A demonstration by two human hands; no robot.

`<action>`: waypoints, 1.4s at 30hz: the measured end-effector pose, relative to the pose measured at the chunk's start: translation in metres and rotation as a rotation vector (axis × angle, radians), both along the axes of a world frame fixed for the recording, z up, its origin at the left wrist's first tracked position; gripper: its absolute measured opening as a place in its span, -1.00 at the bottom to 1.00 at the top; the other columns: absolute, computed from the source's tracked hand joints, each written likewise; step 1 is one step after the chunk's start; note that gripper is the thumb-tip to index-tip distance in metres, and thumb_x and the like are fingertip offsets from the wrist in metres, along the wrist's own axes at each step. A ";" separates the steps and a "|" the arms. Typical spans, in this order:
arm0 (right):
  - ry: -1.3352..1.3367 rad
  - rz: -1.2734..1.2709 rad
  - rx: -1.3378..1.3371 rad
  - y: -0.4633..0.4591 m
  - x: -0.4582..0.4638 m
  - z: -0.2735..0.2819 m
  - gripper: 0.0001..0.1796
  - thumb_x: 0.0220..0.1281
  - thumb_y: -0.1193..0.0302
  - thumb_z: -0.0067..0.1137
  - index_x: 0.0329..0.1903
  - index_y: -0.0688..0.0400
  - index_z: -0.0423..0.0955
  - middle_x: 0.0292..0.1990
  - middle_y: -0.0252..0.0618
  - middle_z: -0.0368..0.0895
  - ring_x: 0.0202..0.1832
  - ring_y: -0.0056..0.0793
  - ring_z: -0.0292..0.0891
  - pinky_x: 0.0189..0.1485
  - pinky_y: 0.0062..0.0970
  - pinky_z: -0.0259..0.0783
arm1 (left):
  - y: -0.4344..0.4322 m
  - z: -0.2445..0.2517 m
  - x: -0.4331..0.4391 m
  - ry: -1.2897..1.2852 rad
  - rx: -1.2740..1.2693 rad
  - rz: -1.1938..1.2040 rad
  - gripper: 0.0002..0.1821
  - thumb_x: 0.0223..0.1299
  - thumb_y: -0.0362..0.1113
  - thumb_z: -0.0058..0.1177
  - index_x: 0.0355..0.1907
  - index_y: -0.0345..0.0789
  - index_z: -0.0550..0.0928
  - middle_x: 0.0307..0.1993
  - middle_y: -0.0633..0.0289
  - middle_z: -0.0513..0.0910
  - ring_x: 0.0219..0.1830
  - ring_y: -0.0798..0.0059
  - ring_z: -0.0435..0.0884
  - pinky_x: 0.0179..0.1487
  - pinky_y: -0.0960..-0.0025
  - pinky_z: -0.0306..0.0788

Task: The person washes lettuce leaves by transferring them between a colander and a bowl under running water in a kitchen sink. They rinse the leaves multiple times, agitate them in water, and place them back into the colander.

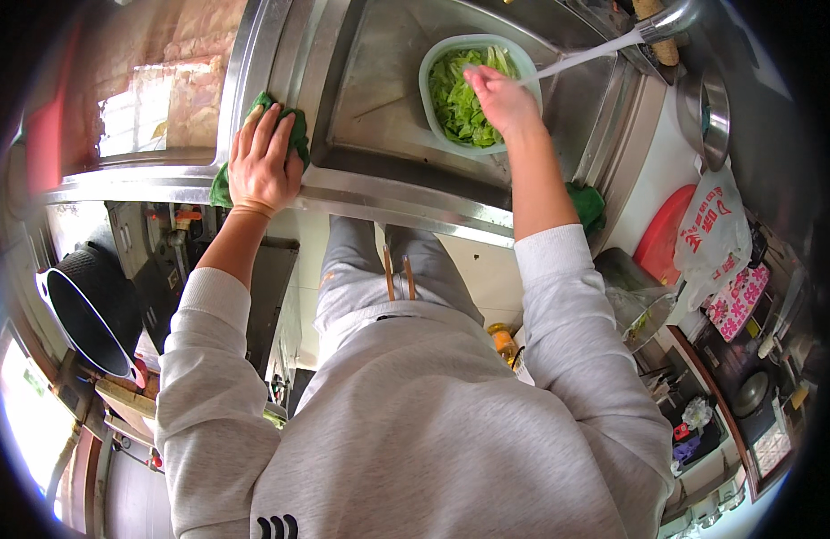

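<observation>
My left hand (263, 158) lies flat on a green cloth (298, 138), on the steel ledge beside the sink basin. Over a pale plastic tub (425, 101) my right hand (502, 101) is held with its fingers drawn together; whether anything is between the fingertips cannot be made out. Cut green leafy vegetables (455, 94) fill the tub, which stands in the stainless steel sink (381, 87). A stream of water (583, 62) runs from the faucet (667, 23) down towards my right hand and the tub's right side.
Another green cloth (585, 204) lies at the sink's right front corner. On the right are a steel bowl (715, 121), a red round object (664, 226) and a white plastic bag (715, 226) with printing. A black pot (95, 310) with a pale rim is at the left.
</observation>
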State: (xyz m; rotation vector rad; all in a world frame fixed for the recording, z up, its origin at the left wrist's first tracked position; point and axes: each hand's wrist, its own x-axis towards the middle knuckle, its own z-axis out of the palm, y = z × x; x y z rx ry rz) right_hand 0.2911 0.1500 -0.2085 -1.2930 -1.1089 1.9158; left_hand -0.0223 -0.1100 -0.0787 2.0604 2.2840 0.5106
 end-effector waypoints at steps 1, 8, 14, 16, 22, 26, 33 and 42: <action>0.030 -0.068 -0.097 -0.003 -0.002 0.010 -0.58 0.15 0.86 -0.31 0.10 0.64 0.27 0.08 0.30 0.41 0.14 0.17 0.44 0.20 -0.31 0.59 | 0.000 0.000 0.000 0.002 -0.003 0.001 -0.45 0.00 -0.26 0.03 0.16 -0.24 0.58 0.24 0.10 0.50 0.31 0.04 0.40 0.34 0.03 0.28; -0.356 -0.165 -0.134 -0.014 -0.008 0.048 -0.63 0.22 0.65 -0.15 0.06 0.48 0.45 0.12 0.21 0.46 0.08 0.13 0.53 0.16 -0.21 0.55 | -0.001 -0.003 0.000 0.006 -0.007 0.016 -0.44 -0.01 -0.25 0.04 0.16 -0.22 0.58 0.24 0.12 0.50 0.32 0.06 0.40 0.34 0.04 0.28; -1.160 0.455 0.538 -0.008 -0.001 0.023 -0.17 0.20 -0.03 0.19 0.44 0.07 0.22 0.41 0.36 0.08 0.44 0.22 0.09 0.39 0.03 0.14 | -0.002 -0.002 0.000 -0.002 -0.024 0.015 -0.42 -0.01 -0.28 0.04 0.19 -0.23 0.55 0.26 0.10 0.48 0.33 0.02 0.38 0.36 0.03 0.27; -1.303 0.512 0.556 -0.019 -0.008 0.014 -0.02 0.13 -0.16 0.24 0.50 0.02 0.11 0.44 0.44 -0.03 0.51 0.21 -0.07 0.47 0.00 -0.01 | -0.002 -0.001 -0.001 -0.013 -0.028 0.010 -0.41 -0.01 -0.29 0.05 0.20 -0.24 0.54 0.27 0.08 0.47 0.34 0.00 0.38 0.37 0.02 0.28; -1.281 0.749 0.532 -0.040 -0.015 -0.009 0.03 0.10 -0.19 0.27 0.55 -0.37 -0.09 0.54 0.23 -0.48 0.52 0.46 -0.57 0.39 0.41 -0.04 | -0.002 -0.004 -0.002 -0.011 -0.022 0.019 -0.43 -0.04 -0.29 0.06 0.16 -0.23 0.58 0.24 0.10 0.50 0.31 0.02 0.41 0.34 0.04 0.29; -1.391 0.634 0.616 -0.024 -0.009 -0.017 -0.27 0.21 -0.01 0.25 0.40 -0.16 0.27 0.48 0.25 -0.05 0.49 0.33 -0.12 0.43 0.00 0.18 | -0.001 -0.004 -0.002 -0.006 -0.008 0.022 -0.45 -0.04 -0.25 0.06 0.13 -0.22 0.60 0.23 0.13 0.52 0.28 0.05 0.44 0.32 0.05 0.30; -1.262 0.426 0.383 -0.012 -0.008 0.045 -0.48 0.15 0.28 0.26 0.19 0.08 0.48 0.09 0.14 0.56 0.14 0.10 0.49 0.19 -0.14 0.42 | -0.001 -0.001 -0.002 -0.010 -0.004 0.022 -0.44 -0.03 -0.25 0.06 0.15 -0.20 0.59 0.23 0.14 0.52 0.28 0.07 0.44 0.31 0.06 0.31; -1.045 0.448 0.458 -0.021 -0.009 0.039 0.22 -0.05 -0.28 0.33 0.55 0.02 -0.05 0.47 0.30 -0.07 0.51 0.23 -0.14 0.45 0.04 0.06 | 0.001 -0.001 -0.002 -0.005 -0.005 0.022 -0.45 -0.04 -0.27 0.08 0.14 -0.20 0.60 0.23 0.14 0.52 0.27 0.06 0.45 0.30 0.07 0.31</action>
